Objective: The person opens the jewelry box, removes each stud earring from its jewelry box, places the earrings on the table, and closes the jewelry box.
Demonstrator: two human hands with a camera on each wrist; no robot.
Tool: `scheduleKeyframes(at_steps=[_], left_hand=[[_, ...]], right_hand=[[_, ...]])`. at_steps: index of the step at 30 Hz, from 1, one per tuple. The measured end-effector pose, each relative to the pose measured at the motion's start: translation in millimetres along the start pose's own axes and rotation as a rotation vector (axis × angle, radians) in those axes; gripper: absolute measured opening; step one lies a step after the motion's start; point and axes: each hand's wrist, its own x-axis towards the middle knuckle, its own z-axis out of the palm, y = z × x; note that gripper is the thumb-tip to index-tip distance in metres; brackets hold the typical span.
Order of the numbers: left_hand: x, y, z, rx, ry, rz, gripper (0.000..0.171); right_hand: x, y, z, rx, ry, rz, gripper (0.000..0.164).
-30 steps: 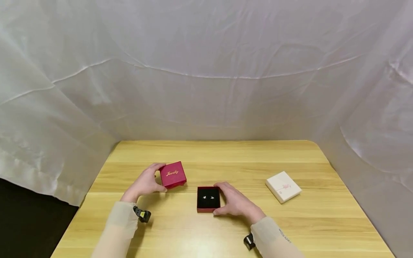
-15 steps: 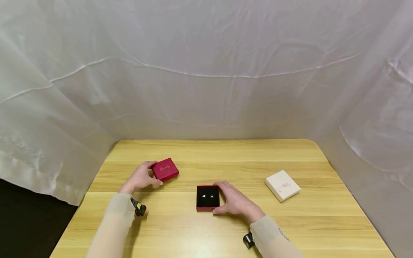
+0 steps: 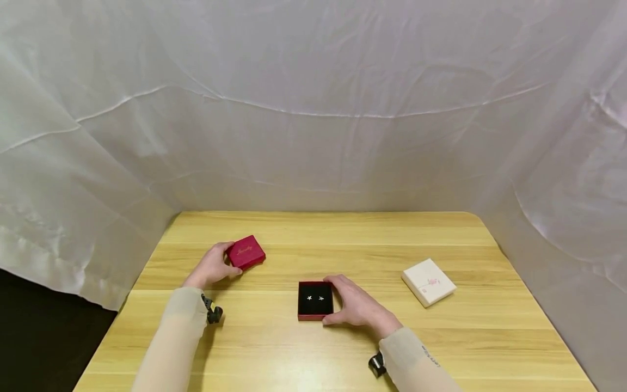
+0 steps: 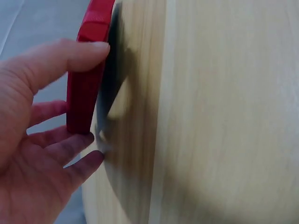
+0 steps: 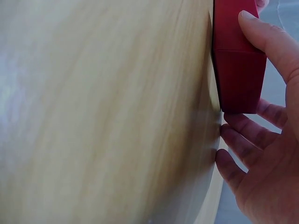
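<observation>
My left hand grips a red box lid with gold lettering between thumb and fingers, at the left of the table. In the left wrist view the lid is seen edge-on, with a dark shadow on the wood beside it. The open red jewelry box stands at the table's middle. On its black insert sit two small silvery star-shaped earrings. My right hand holds the box by its right side; in the right wrist view the thumb lies on the red box wall.
A white box with a pink flower print lies at the right of the wooden table. Pale cloth hangs behind the table and along both sides. Each wrist wears a small black camera.
The left hand has carried the red lid left and away from me, and lower towards the table. The right hand and the jewelry box have stayed in place.
</observation>
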Motion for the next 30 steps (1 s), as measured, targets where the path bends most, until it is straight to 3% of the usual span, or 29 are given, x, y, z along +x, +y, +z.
scheduleKeyframes(at_steps=[6, 17, 30], left_hand=[[1.4, -2.2, 1.1, 0.048, 0.021, -0.015, 0.073], [1.7, -7.5, 0.6, 0.097, 0.124, -0.004, 0.041], [-5.8, 0.9, -3.1, -0.019, 0.08, -0.103, 0.056]], right_hand=[[0.0, -0.4, -0.6, 0.004, 0.0, -0.002, 0.09], [0.6, -0.7, -1.2, 0.002, -0.001, -0.01, 0.09], [-0.8, -0.6, -1.3, 0.018, -0.007, -0.007, 0.097]])
